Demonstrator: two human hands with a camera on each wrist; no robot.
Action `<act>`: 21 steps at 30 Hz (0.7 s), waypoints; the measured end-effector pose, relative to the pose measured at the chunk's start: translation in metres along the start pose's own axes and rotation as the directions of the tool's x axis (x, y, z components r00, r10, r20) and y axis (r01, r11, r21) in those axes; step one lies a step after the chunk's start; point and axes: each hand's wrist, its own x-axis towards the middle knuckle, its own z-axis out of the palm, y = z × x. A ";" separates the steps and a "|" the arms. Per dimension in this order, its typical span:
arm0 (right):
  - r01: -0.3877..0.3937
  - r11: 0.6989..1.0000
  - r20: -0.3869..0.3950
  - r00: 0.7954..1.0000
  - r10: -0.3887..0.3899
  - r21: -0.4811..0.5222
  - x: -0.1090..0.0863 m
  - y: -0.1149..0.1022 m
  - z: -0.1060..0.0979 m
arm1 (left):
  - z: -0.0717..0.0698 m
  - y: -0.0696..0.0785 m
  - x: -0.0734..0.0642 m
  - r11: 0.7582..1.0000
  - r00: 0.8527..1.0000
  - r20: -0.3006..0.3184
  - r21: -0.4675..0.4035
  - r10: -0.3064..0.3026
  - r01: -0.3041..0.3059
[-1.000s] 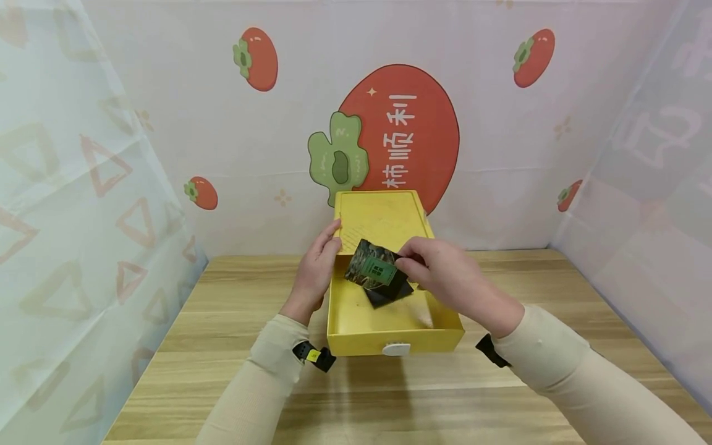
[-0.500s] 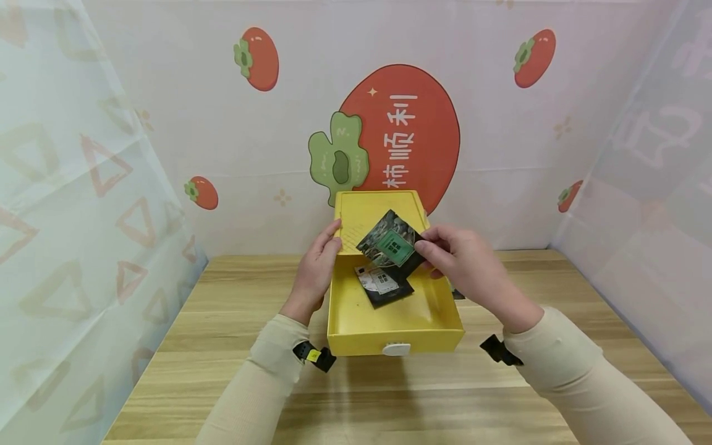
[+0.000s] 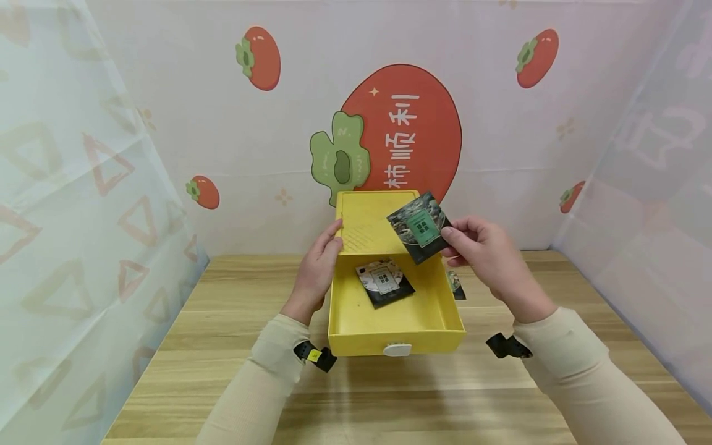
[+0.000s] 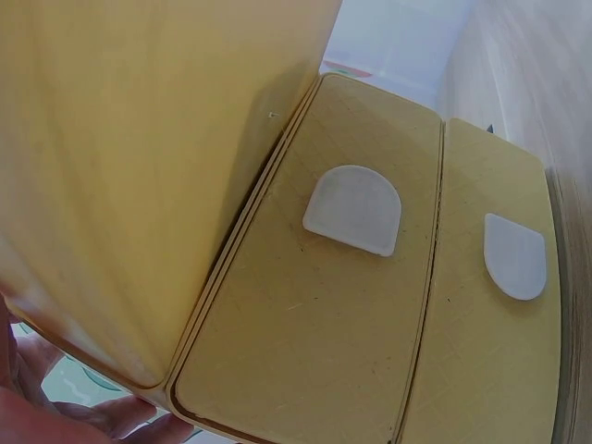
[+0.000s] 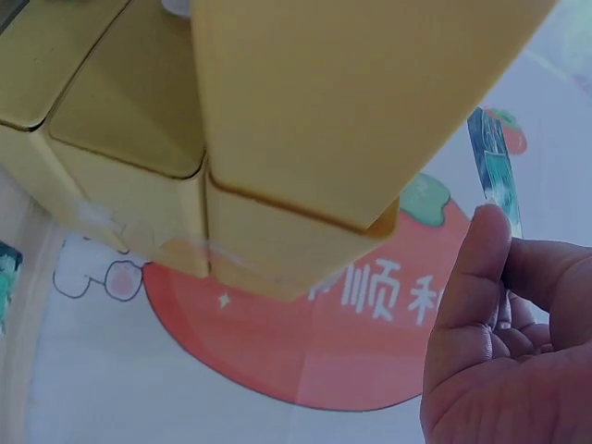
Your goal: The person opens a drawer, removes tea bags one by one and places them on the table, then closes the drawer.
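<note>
The right hand (image 3: 492,259) pinches a green-labelled, black, square packet (image 3: 421,230) by one edge (slackening could drop it); the left hand (image 3: 314,272), fingers extended, touches the yellow plastic drawer cabinet (image 3: 369,219).

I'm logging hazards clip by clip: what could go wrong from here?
The packet with the green label could slip, since the right hand pinches it near one corner. The open drawer juts far forward, so a bump might tip the yellow cabinet if the left hand leaves its side. Another packet, partly hidden by the drawer, may be overlooked.
</note>
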 end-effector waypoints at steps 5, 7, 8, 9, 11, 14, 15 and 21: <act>-0.026 0.997 -0.042 0.999 0.030 0.073 0.006 0.012 -0.008 | 0.000 -0.001 0.000 1.000 1.000 -0.005 -0.007 -0.003 0.003; -0.038 0.994 -0.056 0.997 0.044 0.106 0.008 0.017 -0.011 | 0.000 -0.001 0.000 1.000 1.000 -0.006 -0.009 -0.003 0.003; -0.043 0.992 -0.063 0.997 0.051 0.122 0.009 0.020 -0.013 | 0.000 -0.001 0.000 1.000 1.000 -0.006 -0.009 -0.004 0.004; -0.050 0.989 -0.069 0.996 0.060 0.141 0.010 0.023 -0.014 | 0.000 -0.001 0.000 1.000 1.000 -0.008 -0.010 -0.004 0.004; -0.064 0.983 -0.089 0.993 0.080 0.171 0.013 0.028 -0.018 | 0.000 -0.001 0.001 1.000 1.000 -0.008 -0.009 -0.003 0.003; -0.077 0.976 -0.120 0.987 0.104 0.205 0.015 0.036 -0.022 | 0.000 -0.001 0.001 1.000 1.000 -0.010 -0.010 -0.003 0.003; -0.082 0.974 -0.130 0.985 0.111 0.213 0.016 0.038 -0.024 | 0.000 -0.001 0.001 1.000 1.000 -0.010 -0.010 -0.003 0.003; -0.118 0.943 -0.160 0.972 0.174 0.311 0.020 0.052 -0.033 | 0.001 -0.001 0.001 1.000 1.000 -0.011 -0.011 -0.006 0.006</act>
